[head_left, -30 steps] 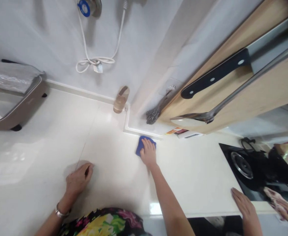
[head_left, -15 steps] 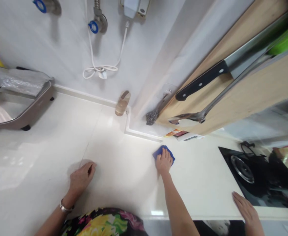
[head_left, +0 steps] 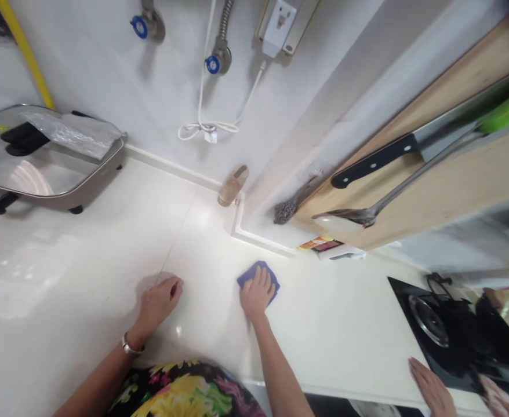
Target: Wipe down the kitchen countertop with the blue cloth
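Note:
My right hand [head_left: 255, 294] lies palm down on a blue cloth [head_left: 260, 274] and presses it flat against the cream countertop [head_left: 84, 255]. The cloth shows only around my fingers. My left hand [head_left: 157, 303] rests on the counter to the left of it, fingers curled loosely under, nothing visible in it. A metal bracelet sits on that wrist.
An electric pan [head_left: 46, 156] with a lid stands at the back left. A small bottle [head_left: 232, 186] and a steel scrubber [head_left: 284, 213] sit in the wall corner. A knife [head_left: 376, 161] and ladle [head_left: 350, 218] hang right. A gas hob [head_left: 446, 324] and another person's hand [head_left: 432, 389] are at right.
My right hand has slid the blue cloth back to the left and nearer to me. The view has tilted up the wall. My left hand has stayed put.

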A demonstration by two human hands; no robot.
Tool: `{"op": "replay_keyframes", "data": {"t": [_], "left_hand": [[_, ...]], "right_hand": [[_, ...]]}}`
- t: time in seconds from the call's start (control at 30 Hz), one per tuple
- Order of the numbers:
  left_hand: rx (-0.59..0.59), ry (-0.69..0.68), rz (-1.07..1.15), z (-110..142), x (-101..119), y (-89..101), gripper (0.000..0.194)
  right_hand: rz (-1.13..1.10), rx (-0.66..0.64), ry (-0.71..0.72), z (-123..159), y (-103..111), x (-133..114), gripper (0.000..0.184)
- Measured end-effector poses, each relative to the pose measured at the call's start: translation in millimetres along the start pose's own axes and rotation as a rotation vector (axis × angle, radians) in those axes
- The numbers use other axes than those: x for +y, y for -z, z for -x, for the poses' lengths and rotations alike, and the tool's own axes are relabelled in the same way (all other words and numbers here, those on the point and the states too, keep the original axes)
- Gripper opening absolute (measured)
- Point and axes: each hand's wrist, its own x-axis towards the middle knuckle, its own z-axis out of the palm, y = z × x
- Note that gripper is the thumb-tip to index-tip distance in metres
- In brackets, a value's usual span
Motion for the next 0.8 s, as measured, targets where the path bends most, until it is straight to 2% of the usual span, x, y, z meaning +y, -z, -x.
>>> {"op": "replay_keyframes", "data": {"t": [0.17, 0.3, 0.4, 0.5, 0.63, 0.8], "left_hand": [[-0.054, 0.022, 0.030, 0, 3, 4.8, 0.032], [-0.077, 0.034, 0.061, 0, 0, 2.1, 0.031], [-0.054, 0.037, 0.074, 0, -5, -4.1, 0.029], [-0.044, 0.040, 0.085, 0, -8, -7.1, 0.028], [-0.058, 0.040, 0.102, 1, -8, -5.5, 0.030], [-0.065, 0.032, 0.138, 2, -8, -7.0, 0.029]], "right_hand": [[0.004, -0.040, 0.153, 0, -2, -50, 0.061], [-0.005, -0.082, 0.387, -4, -6, -92, 0.063], [-0.033, -0.118, 0.560, -19, -8, -115, 0.066], [-0.070, -0.170, 0.661, -43, -12, -130, 0.067], [-0.117, -0.220, 0.726, -81, -20, -142, 0.067], [-0.166, -0.194, 0.696, -123, -32, -150, 0.064]]}}
